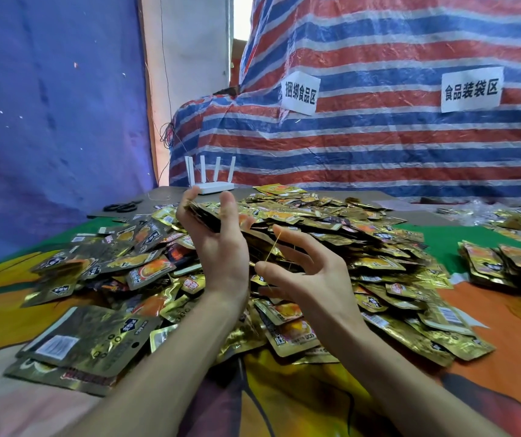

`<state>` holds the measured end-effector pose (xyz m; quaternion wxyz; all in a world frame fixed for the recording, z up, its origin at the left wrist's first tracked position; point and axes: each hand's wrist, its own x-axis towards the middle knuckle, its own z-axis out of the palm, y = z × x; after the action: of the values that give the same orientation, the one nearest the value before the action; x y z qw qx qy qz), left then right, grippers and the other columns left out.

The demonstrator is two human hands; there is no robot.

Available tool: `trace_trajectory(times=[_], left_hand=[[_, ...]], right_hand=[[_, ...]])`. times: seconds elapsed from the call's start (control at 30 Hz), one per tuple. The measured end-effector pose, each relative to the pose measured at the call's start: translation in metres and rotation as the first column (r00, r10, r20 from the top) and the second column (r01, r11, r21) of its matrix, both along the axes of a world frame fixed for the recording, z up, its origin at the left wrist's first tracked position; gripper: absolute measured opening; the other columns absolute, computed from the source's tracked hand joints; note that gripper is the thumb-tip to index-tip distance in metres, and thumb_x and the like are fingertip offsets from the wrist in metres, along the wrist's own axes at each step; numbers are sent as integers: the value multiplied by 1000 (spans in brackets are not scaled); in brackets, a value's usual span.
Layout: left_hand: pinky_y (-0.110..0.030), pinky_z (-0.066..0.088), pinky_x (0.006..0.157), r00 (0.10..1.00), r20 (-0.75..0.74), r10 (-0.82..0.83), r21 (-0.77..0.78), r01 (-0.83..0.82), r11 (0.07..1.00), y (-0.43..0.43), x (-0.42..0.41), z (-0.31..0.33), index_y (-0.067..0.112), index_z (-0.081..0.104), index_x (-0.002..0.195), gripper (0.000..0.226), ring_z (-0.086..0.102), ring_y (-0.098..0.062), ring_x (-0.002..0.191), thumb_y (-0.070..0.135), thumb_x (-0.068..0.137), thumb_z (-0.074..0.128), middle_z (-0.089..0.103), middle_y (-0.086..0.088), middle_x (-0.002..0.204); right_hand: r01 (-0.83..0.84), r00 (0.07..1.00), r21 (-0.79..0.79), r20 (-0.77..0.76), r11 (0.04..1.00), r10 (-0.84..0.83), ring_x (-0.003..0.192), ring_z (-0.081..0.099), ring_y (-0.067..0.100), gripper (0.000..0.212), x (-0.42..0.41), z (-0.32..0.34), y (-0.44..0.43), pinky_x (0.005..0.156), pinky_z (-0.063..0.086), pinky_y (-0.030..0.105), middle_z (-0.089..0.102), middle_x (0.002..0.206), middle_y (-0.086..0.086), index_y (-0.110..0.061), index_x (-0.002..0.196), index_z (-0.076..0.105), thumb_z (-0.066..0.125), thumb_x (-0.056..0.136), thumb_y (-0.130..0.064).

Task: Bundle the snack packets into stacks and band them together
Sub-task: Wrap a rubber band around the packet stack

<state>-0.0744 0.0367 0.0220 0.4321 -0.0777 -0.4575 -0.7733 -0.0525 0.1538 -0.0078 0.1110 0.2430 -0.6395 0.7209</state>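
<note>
Left hand (218, 247): fingers and thumb curled round a stack of snack packets (206, 216), gripping it edge-on, raised above the heap. Right hand (309, 272): fingers spread and bent, a thin yellow rubber band (273, 249) stretched taut from index finger to thumb, just beside the stack; whether band touches stack cannot be told. Below both hands: large loose pile of gold packets (331, 234) on a colourful printed tablecloth (284, 402). Further stacks (498, 266) lie at right, apart from the pile. Behind the pile: black scissors (123, 206), white router (210, 184), striped tarp (379, 137) with two paper labels.
</note>
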Motion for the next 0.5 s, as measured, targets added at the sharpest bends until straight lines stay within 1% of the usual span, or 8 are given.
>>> trace_trajectory(times=[0.1,0.17,0.23,0.27,0.33,0.4,0.43,0.5], left_hand=[[-40,58,83,999,-51,12,-66,-16,998,3,5,0,29,37,124,30,64,-24,89,27,100,56,56,1,102],[-29,58,78,999,-38,11,-98,-15,995,5,6,-1,26,36,129,33,66,-8,84,27,102,55,56,3,103],[-19,55,67,999,25,-44,-63,45,997,7,6,-2,21,35,135,35,66,4,70,26,104,52,56,4,100],[-18,55,63,993,60,-103,-25,105,994,8,7,-3,21,35,136,36,66,3,67,28,105,50,56,3,99],[-19,55,59,971,128,-204,44,200,979,8,8,-2,27,39,131,29,69,-4,73,33,104,49,57,-1,102],[-28,61,69,924,199,-327,115,309,944,8,11,2,32,46,127,27,72,-17,91,44,103,48,63,-11,112],[-38,61,84,881,238,-409,150,383,911,8,13,3,24,47,134,42,71,-27,104,50,101,48,63,-21,123],[-57,47,106,796,289,-532,218,486,846,10,17,3,3,41,145,72,58,-43,123,59,99,45,52,-32,140]], right_hand=[[53,998,9,-39,999,-53,118,64,7,59,0,2,-1,76,63,41,70,121,-8,-28,125,70,90,73,-11],[98,993,38,-75,994,-95,119,62,1,59,1,3,-1,88,60,47,70,121,-11,-31,124,70,91,72,-13],[113,989,48,-106,992,-107,117,61,-2,55,2,5,-1,91,59,49,71,116,-17,-32,119,70,90,72,-12],[112,987,52,-124,992,-104,115,62,-4,53,3,5,-1,90,60,48,71,112,-21,-33,115,70,90,72,-10],[100,984,59,-150,993,-91,110,64,-5,50,4,6,0,89,61,44,72,108,-21,-31,112,69,89,72,-6],[91,984,65,-162,994,-79,111,66,1,52,4,7,0,93,59,41,73,112,-15,-26,116,70,88,73,-6],[91,982,67,-171,994,-78,111,66,3,52,4,7,0,95,57,37,73,115,-13,-25,118,70,88,72,-7],[94,979,56,-185,994,-83,110,67,2,52,3,7,2,93,55,24,73,115,-13,-24,117,71,88,69,-11]])
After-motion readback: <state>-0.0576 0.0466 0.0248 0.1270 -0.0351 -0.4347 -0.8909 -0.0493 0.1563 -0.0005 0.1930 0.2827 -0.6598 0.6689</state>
